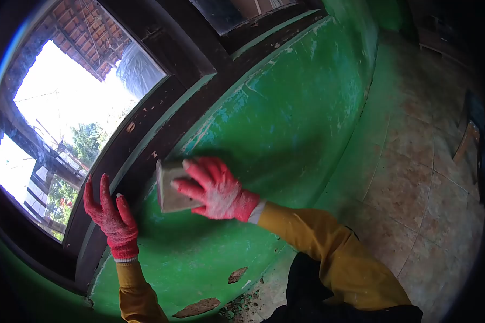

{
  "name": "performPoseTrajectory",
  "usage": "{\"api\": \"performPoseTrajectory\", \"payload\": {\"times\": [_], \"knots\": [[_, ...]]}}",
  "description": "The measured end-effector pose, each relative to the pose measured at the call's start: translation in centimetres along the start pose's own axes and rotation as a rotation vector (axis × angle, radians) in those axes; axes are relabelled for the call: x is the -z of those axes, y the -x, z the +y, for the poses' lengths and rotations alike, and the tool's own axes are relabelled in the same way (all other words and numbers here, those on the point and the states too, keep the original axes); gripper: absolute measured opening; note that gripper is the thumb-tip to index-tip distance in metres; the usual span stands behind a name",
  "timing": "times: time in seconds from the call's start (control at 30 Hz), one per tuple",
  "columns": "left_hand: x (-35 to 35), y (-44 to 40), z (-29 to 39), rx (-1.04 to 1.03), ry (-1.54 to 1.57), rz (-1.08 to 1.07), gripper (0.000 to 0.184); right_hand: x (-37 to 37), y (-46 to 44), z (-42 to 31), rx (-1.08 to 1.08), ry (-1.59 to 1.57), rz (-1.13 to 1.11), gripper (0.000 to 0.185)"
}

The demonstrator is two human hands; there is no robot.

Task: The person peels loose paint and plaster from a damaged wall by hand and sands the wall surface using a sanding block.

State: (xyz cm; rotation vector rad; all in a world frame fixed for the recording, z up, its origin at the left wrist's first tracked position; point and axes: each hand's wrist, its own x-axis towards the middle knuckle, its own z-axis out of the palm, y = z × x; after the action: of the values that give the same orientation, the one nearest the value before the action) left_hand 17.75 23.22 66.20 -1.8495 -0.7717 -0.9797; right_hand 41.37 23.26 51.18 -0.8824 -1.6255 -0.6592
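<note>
My right hand [218, 191], in a dusty red glove, holds a flat grey-beige sanding block [173, 188] against the green wall [275, 124], just below the window frame. The fingers lie over the block's right side, and its underside is hidden. My left hand [113, 220], in a matching red glove, is open with fingers spread and pointing up. It lies at the dark wooden window frame [164, 151], left of the block. Whether its palm presses on the wood cannot be made out. Scuffs and pale bluish patches mark the wall's paint, mostly along the frame.
Through the window glass [59, 102] show a tiled roof, trees and bright sky. Broken plaster patches [198, 307] mark the wall's lower part, with crumbled debris [242, 306] beside them. The tiled floor [409, 177] spreads to the right, where a dark object with a wooden part [468, 137] stands.
</note>
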Motion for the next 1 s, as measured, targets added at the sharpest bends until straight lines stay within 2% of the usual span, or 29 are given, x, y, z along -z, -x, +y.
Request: {"api": "performPoseTrajectory", "payload": {"times": [0.07,0.1,0.17,0.2,0.3,0.33,0.4,0.43,0.5,0.53,0.57,0.63,0.7,0.73,0.8,0.9,0.97,1.0], "knots": [[0.1,0.2,0.2,-0.012,-0.038,-0.058,0.049,3.3,-0.6,5.4,-0.291,0.110,0.121,0.101],[-0.2,-0.1,0.2,-0.020,-0.082,-0.090,0.049,4.2,-0.5,8.7,-0.435,0.201,0.251,0.100],[-0.4,-0.2,0.3,-0.018,-0.068,-0.088,0.050,4.5,-0.7,14.0,-0.928,0.162,0.425,0.099],[-0.4,-0.2,0.5,-0.021,-0.063,-0.093,0.051,4.3,-0.4,13.3,-0.930,0.169,0.422,0.099],[-0.4,-0.4,0.7,-0.080,-0.112,-0.127,0.052,1.8,1.1,6.1,-0.611,0.167,0.383,0.101],[-0.6,-0.7,0.7,-0.089,-0.111,-0.135,0.052,0.4,3.1,2.3,-0.460,0.080,0.256,0.098],[-0.6,-0.5,0.9,-0.106,-0.134,-0.132,0.054,-3.1,7.4,-2.8,-0.147,-0.111,0.136,0.077],[-0.7,-0.4,0.7,-0.111,-0.132,-0.139,0.054,-3.3,8.2,-3.6,-0.081,-0.117,0.101,0.082],[-0.9,-0.3,0.1,-0.180,-0.181,-0.159,0.055,-2.5,8.6,-1.3,-0.112,-0.150,0.033,0.081],[-0.8,-0.2,0.3,-0.186,-0.176,-0.168,0.055,-1.2,8.2,1.2,-0.161,-0.081,0.133,0.083],[-0.9,-0.3,0.4,-0.152,-0.177,-0.164,0.054,0.9,7.9,3.6,-0.330,0.051,0.193,0.093],[-1.2,-0.7,0.6,-0.116,-0.176,-0.144,0.053,1.7,8.4,10.1,-0.822,0.160,0.370,0.102],[-1.2,-0.6,0.9,-0.092,-0.177,-0.141,0.053,2.1,8.8,14.7,-1.426,-0.073,0.596,0.105],[-1.0,-0.4,1.0,-0.092,-0.173,-0.145,0.053,1.7,8.9,13.4,-1.429,-0.068,0.593,0.105],[-1.1,-0.7,1.3,-0.092,-0.217,-0.168,0.052,-0.5,8.5,8.5,-1.088,0.137,0.523,0.100],[-1.4,-0.4,1.1,-0.139,-0.255,-0.170,0.052,-2.0,7.4,-0.6,-0.446,0.020,0.340,0.097],[-1.4,-0.6,1.0,-0.174,-0.273,-0.192,0.051,-2.7,8.9,-0.7,-0.380,-0.008,0.328,0.098],[-1.5,-0.7,1.0,-0.159,-0.267,-0.192,0.051,-3.0,10.8,0.3,-0.535,0.047,0.367,0.098]]}}
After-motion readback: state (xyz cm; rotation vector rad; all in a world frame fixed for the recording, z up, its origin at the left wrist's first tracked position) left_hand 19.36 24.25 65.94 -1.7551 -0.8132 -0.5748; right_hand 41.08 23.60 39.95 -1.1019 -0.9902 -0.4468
